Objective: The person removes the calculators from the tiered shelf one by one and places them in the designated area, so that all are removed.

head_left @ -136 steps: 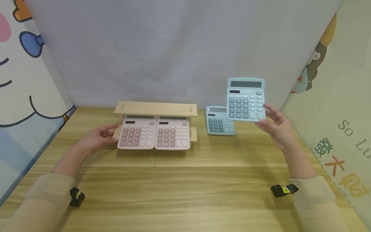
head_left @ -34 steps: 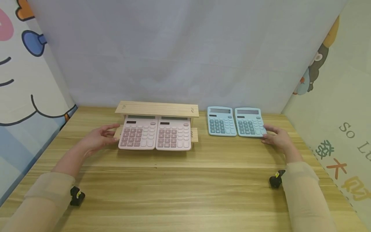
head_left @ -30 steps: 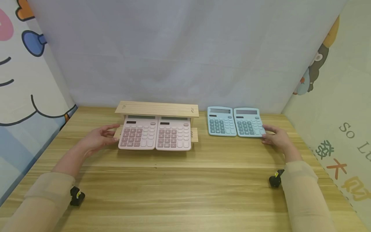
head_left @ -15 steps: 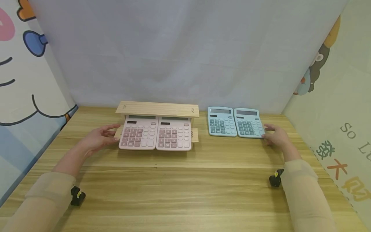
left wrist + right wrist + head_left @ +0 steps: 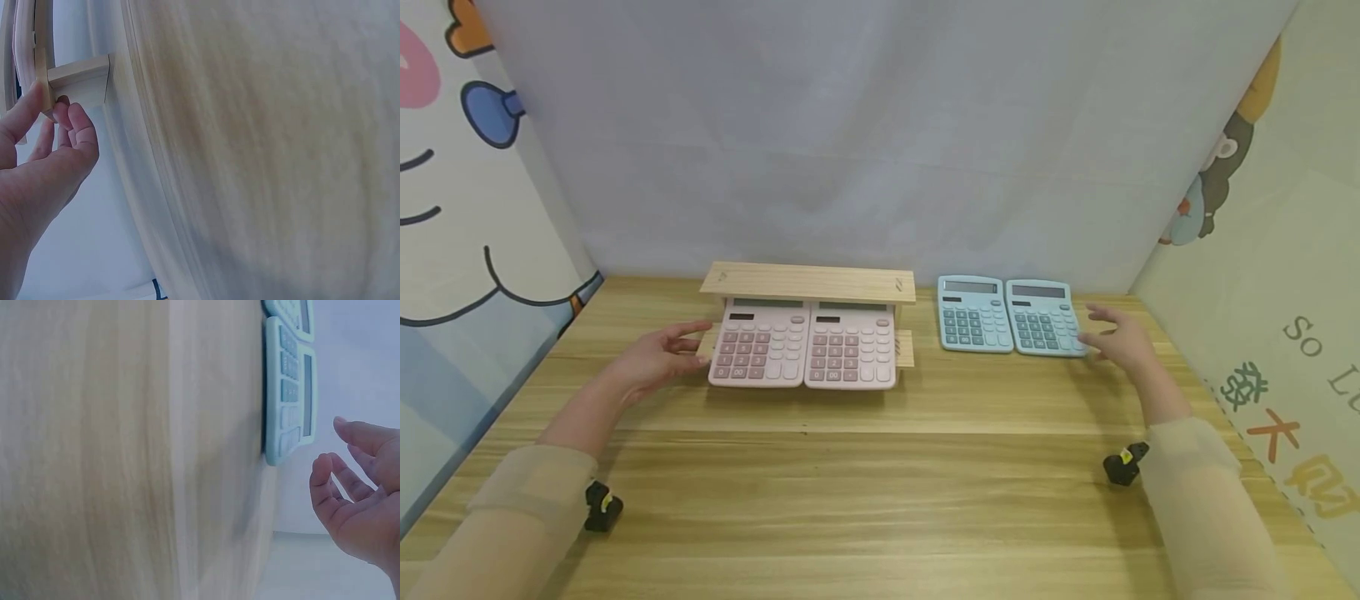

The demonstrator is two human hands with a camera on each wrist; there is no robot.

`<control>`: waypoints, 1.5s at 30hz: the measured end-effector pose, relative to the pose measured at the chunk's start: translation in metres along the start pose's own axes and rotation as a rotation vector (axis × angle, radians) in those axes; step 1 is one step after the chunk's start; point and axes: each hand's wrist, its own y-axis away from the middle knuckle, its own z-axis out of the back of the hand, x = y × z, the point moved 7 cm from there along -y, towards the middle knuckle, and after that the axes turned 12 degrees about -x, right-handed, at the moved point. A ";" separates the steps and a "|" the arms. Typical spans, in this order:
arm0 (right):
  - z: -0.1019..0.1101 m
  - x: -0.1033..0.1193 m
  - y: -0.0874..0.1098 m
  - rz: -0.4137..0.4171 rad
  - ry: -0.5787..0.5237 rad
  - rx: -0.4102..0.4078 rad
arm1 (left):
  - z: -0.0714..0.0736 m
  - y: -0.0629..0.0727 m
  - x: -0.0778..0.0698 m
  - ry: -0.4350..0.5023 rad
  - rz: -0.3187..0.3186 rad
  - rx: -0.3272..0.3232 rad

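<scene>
Two pink calculators, the left one point(image 5: 758, 343) and the right one point(image 5: 851, 345), lean side by side on a small wooden rack point(image 5: 808, 282), their top edges hidden under its upper board. My left hand point(image 5: 655, 360) pinches the left end of the rack's lower board, which the left wrist view shows between thumb and fingers point(image 5: 81, 125). Two light blue calculators lie flat at the back right, one point(image 5: 973, 314) beside the other point(image 5: 1043, 318). Just off the right-hand one's lower right side, my right hand point(image 5: 1123, 340) holds nothing, its fingers loosely bent in the right wrist view.
A wood-grain table point(image 5: 850, 500) carries everything. Behind it hangs a pale grey cloth point(image 5: 850, 133); printed panels with cartoons stand at left point(image 5: 445, 233) and right point(image 5: 1285, 275). A black wrist camera point(image 5: 601, 507) sits on the left sleeve, another point(image 5: 1124, 465) on the right.
My right hand set the second blue calculator down beside the first, slid it slightly left against it, then let go and drew back a little. My left hand stayed at the rack.
</scene>
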 end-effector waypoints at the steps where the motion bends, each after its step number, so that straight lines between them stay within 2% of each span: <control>1: 0.001 0.001 0.001 0.003 -0.015 0.000 | 0.000 0.000 0.000 -0.002 0.000 -0.001; 16: 0.006 0.028 0.016 0.053 -0.103 0.000 | 0.001 -0.002 0.004 -0.013 0.000 0.001; 24: 0.006 0.051 0.028 0.075 -0.154 -0.025 | 0.001 -0.001 0.001 -0.019 0.001 -0.006; 45: -0.014 0.104 0.053 0.132 -0.399 -0.114 | 0.000 -0.002 0.001 -0.012 -0.001 0.001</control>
